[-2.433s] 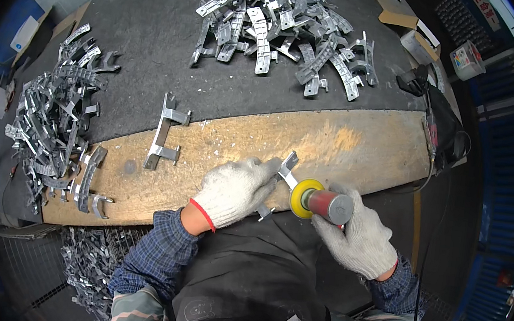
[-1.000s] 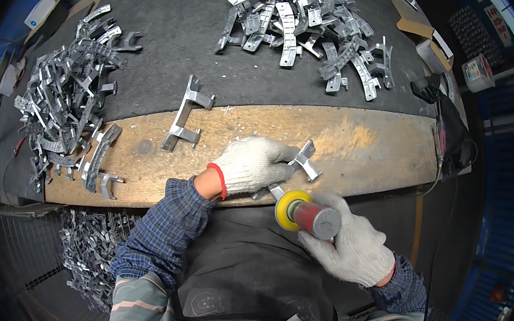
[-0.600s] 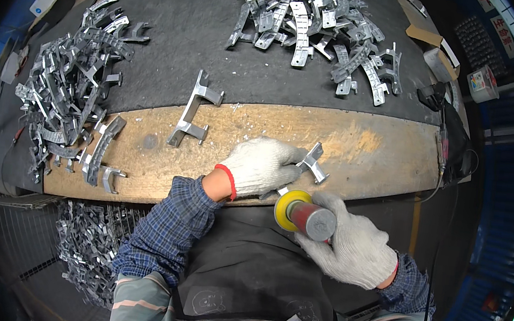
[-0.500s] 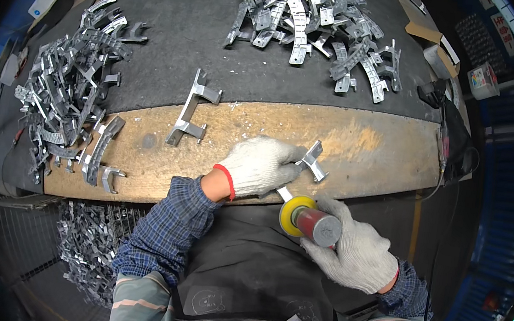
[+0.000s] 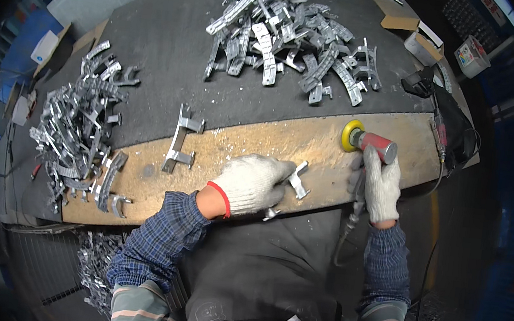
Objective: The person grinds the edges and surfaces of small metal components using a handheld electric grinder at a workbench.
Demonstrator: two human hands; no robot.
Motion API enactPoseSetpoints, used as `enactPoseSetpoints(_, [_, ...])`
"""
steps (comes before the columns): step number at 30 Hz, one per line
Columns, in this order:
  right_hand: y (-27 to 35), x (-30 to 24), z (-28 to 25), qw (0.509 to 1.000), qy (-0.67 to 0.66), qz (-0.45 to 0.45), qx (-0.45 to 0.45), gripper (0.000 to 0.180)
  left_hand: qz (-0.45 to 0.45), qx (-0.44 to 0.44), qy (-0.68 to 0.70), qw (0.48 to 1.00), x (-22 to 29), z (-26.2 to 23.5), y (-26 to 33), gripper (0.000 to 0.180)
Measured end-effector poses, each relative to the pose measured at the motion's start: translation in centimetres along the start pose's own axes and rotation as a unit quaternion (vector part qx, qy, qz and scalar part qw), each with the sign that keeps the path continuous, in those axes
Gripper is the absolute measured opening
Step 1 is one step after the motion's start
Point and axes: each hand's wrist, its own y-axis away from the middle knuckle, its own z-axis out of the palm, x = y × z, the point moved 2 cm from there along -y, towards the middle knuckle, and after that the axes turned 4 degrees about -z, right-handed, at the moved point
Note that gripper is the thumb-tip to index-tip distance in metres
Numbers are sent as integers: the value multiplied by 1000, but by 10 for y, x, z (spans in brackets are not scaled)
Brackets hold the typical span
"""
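Observation:
In a white knitted glove with a red cuff, my left hand (image 5: 251, 184) grips a silvery metal bracket (image 5: 298, 181) at the near edge of the wooden board. The glove covers the bracket's middle, so only its ends show. My right hand (image 5: 381, 184), gloved too, is wrapped round a handheld power sander (image 5: 378, 146) with a red body and a round yellow pad. The sander is held over the right part of the board, apart from the bracket, with its hose hanging down. Left of my left hand, another bracket (image 5: 180, 139) lies alone across the board's far edge.
A large heap of metal brackets (image 5: 269, 54) lies on the black table mat (image 5: 163, 42), another heap (image 5: 77, 121) at the left. The wooden board (image 5: 207, 155) runs along the table's near edge. A second air tool (image 5: 440, 136) and a cardboard box (image 5: 423, 47) are at the right.
My right hand has carried the sander up and away from the bracket, from near my lap to over the board's right part. My left hand keeps its hold on the bracket. The head view has shifted.

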Motion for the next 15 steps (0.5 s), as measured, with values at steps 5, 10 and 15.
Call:
enactPoseSetpoints(5, [-17, 17, -1, 981, -183, 16, 68, 38, 125, 175, -270, 938, 37, -63, -38, 37])
enactPoseSetpoints(10, [-16, 16, 5, 987, -153, 17, 50, 36, 234, 439, -225, 838, 61, -122, -83, 43])
enactPoseSetpoints(15, [-24, 16, 18, 989, -133, -12, 56, 31, 80, 387, -87, 914, 16, -85, -35, 39])
